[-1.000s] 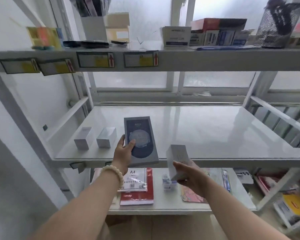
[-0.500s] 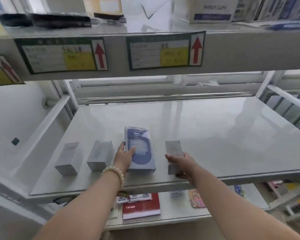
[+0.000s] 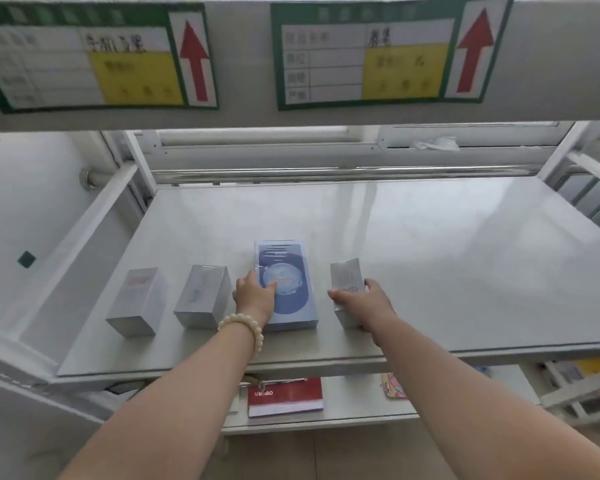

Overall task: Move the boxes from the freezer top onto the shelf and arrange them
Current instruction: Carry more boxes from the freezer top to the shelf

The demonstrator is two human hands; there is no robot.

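On the middle shelf (image 3: 430,237), near its front edge, four boxes now stand in a rough row. A second ago the blue box (image 3: 288,289) was tilted up in the air at the shelf's lip and the small white box (image 3: 347,292) was held below the shelf edge; both have since come down onto the shelf surface. The blue box lies flat, its long side running away from the person. The left hand (image 3: 253,297) rests on its near left part, fingers laid over the printed circle and thumb along the left edge, pressing rather than lifting. The right hand (image 3: 364,303) wraps the white box from its near right side, fingers curled around it; the box appears to sit on the shelf, though the hand hides its base. To the left, two more white boxes (image 3: 137,301) and (image 3: 203,301) stand apart from each other and just beside the blue one.

Judging from this, the carrying part for these two boxes is done, and what remains is squaring them up: the white box on the right looks turned slightly against the row.
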